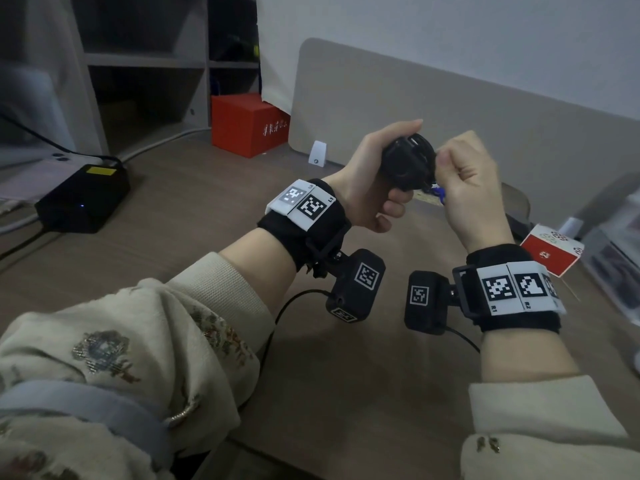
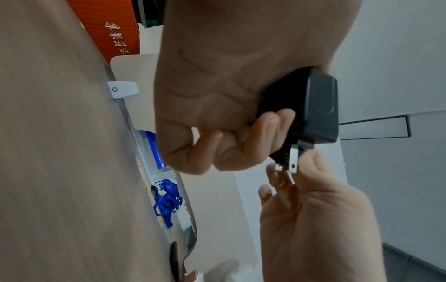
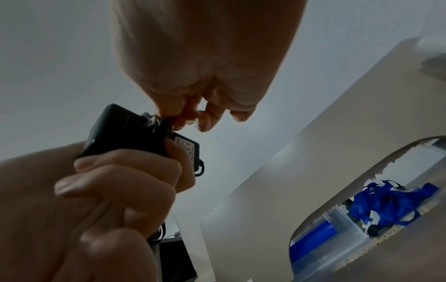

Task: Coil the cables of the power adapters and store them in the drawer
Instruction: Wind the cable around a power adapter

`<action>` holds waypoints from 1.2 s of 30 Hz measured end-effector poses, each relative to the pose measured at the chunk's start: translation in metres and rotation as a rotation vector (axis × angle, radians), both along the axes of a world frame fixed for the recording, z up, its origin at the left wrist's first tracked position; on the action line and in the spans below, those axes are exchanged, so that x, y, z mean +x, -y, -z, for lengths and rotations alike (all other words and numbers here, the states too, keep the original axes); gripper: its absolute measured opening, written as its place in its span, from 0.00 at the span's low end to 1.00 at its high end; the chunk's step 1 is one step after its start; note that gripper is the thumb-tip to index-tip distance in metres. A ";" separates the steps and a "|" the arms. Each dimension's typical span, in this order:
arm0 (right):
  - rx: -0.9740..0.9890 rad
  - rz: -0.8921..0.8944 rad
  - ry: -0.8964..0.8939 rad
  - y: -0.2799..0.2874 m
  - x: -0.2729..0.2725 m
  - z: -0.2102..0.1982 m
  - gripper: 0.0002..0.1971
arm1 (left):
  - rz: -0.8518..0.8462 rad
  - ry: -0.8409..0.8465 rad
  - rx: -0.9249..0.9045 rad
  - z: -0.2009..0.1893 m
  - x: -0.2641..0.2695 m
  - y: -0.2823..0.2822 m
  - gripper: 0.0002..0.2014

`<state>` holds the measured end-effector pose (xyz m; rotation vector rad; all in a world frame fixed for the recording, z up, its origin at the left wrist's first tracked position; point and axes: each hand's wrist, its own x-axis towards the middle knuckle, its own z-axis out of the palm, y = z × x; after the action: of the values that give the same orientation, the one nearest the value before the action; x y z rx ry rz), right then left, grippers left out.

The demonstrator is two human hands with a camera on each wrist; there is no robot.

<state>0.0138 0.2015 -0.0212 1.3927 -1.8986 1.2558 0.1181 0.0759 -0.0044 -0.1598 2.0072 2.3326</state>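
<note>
Above the desk (image 1: 194,216), my left hand (image 1: 375,192) grips a black power adapter (image 1: 408,161) with its black cable wound around the body. The left wrist view shows the adapter (image 2: 318,106) in my curled left fingers (image 2: 241,145), with its metal prongs (image 2: 293,160) pointing at my right hand (image 2: 313,219). My right hand (image 1: 474,188) is at the adapter's right side, thumb and fingertips pinching at the prongs. From the right wrist, the adapter (image 3: 125,133) shows a cable loop (image 3: 200,168) hanging beside its label. No drawer is visible.
A black box (image 1: 83,199) with a blue light and cables sits at the left, and a red box (image 1: 249,124) at the back. A beige divider panel (image 1: 433,109) stands behind my hands. A red-and-white pack (image 1: 550,252) lies at the right. Blue ribbon (image 3: 391,202) fills a desk cutout.
</note>
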 end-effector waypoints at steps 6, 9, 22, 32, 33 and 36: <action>-0.005 0.014 -0.076 0.002 0.002 0.003 0.13 | 0.020 0.045 -0.018 0.000 0.000 0.003 0.26; 0.008 0.041 -0.051 0.004 0.001 0.003 0.14 | -0.008 0.020 0.035 0.003 -0.002 0.004 0.26; -0.024 0.116 0.399 0.016 0.017 -0.011 0.17 | -0.211 -0.154 0.007 0.006 0.002 -0.001 0.13; -0.032 -0.236 0.688 0.057 0.084 -0.041 0.19 | -0.377 -0.246 0.141 -0.025 0.074 0.028 0.14; -0.029 -0.264 0.688 0.064 0.093 -0.045 0.20 | -0.421 -0.254 0.108 -0.028 0.084 0.031 0.14; 0.033 -0.338 0.658 0.090 0.120 -0.054 0.20 | -0.541 -0.283 0.030 -0.034 0.113 0.044 0.14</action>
<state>0.1341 0.1113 0.0329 1.4778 -2.1436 2.0552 0.2316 0.0322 0.0296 -0.4463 2.2852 2.8414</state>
